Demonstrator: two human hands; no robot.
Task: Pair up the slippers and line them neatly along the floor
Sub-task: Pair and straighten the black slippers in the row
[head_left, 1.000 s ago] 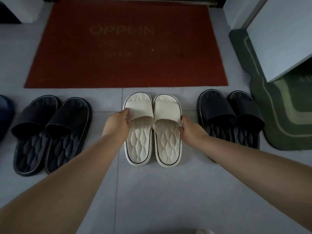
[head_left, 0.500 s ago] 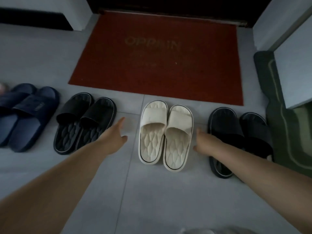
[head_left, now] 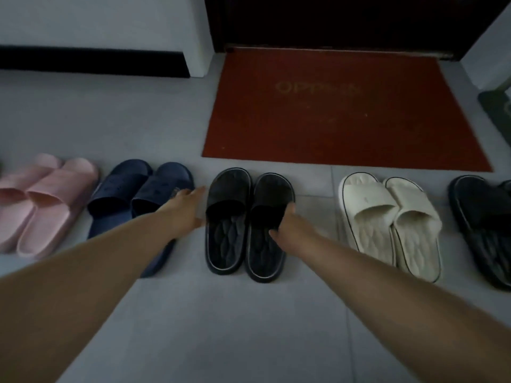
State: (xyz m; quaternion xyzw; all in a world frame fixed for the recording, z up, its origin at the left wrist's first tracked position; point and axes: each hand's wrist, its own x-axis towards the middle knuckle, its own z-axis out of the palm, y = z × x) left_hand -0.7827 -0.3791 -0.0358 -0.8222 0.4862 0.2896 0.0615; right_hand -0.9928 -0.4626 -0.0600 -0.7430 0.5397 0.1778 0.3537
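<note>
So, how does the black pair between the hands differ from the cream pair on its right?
Colour: the black pair is dark with a pale line round each sole; the cream pair is pale with a dark line. Handling: the right hand grips the black pair and the left hand lies open beside it; no hand is at the cream pair. Both are slides with quilted footbeds.

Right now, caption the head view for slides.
Left hand beside, right hand on the black pair, between navy pair and cream pair.

Left hand [head_left: 184, 210] open and flat, right hand [head_left: 289, 226] curled (apparently gripping)
</note>
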